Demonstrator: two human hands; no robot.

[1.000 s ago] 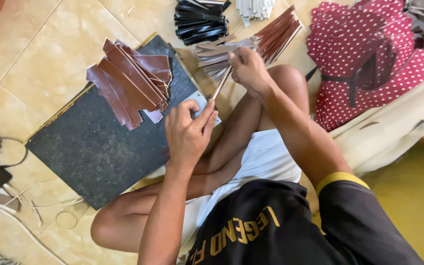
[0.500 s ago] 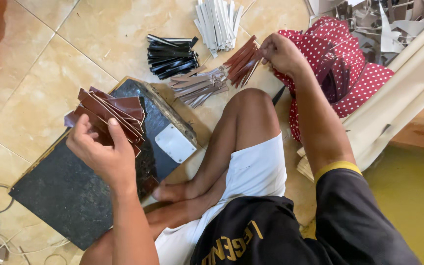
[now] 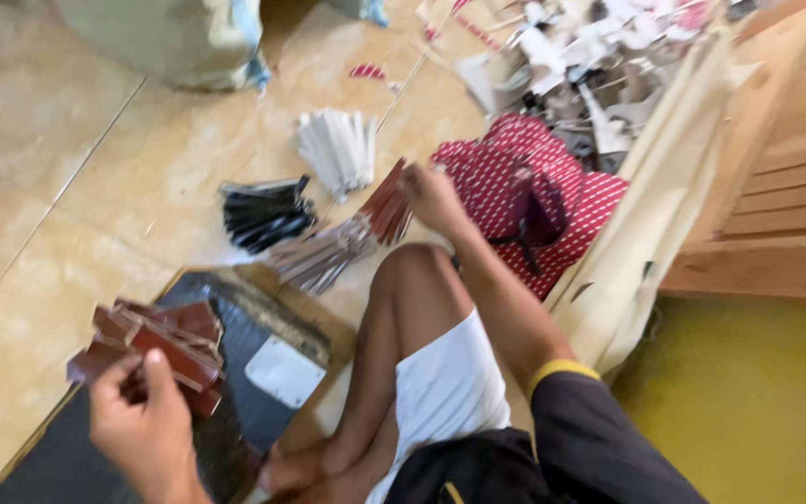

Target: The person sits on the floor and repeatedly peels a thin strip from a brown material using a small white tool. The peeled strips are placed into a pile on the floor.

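Note:
My left hand (image 3: 146, 425) rests its fingers on a heap of brown leather strips (image 3: 156, 347) lying on a dark board (image 3: 235, 364) on the floor. My right hand (image 3: 431, 196) reaches far forward and touches the end of a row of reddish-brown strips (image 3: 387, 210). Beside them lies a fan of grey strips (image 3: 321, 254). My bent knee (image 3: 412, 280) sits between the two hands. A small white card (image 3: 282, 371) lies on the board.
A pile of black strips (image 3: 263, 215) and a pile of white strips (image 3: 338, 149) lie on the tiled floor. A red dotted cloth (image 3: 534, 196) and scrap cuttings (image 3: 580, 65) lie to the right, by a wooden ledge (image 3: 776, 224).
The view has swung up and right. My left hand went from near my right hand down to the brown strips on the board; my right hand reached out to the reddish strips.

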